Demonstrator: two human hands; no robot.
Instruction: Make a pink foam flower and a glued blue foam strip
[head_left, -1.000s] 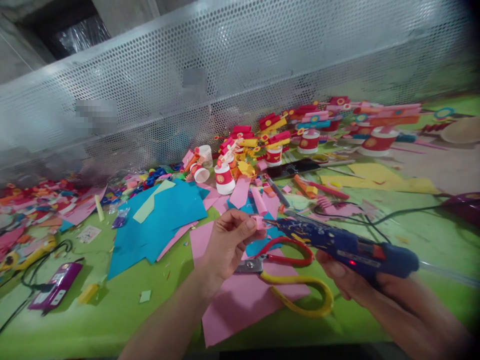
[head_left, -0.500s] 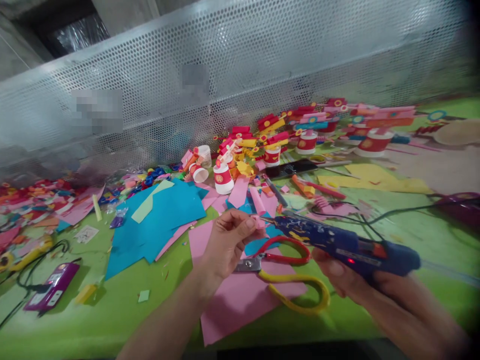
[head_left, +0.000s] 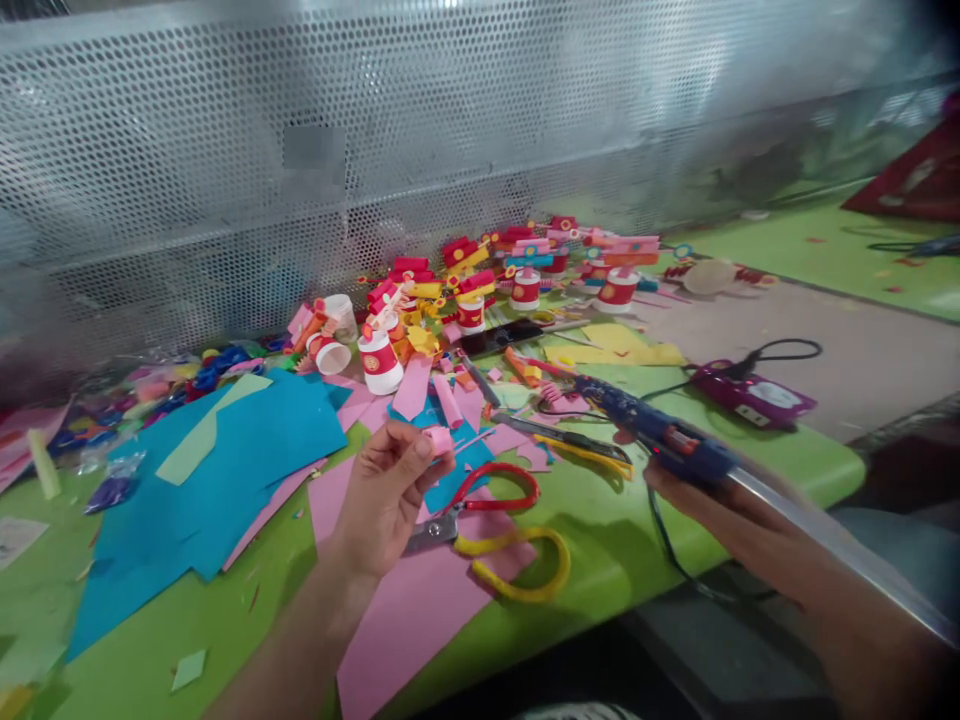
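One pink piece between left fingers

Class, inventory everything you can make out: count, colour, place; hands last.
Table: one, green, foreground
Perforated panel: one, grey, behind table
Decorated cups: several, red and white, near panel
Blue sheets: several, blue, left
Strip: one, pale green, on blue sheets
Scissors: one, red and yellow handles, centre
Pink sheet: one, pink, under scissors
Power strip: one, purple, right
Scraps: uncountable, mixed, scattered
Glue gun: one, blue, right
Pink piece: one, pink, centre
Left hand: one, centre, pinching pink piece
Right hand: one, right, holding glue gun
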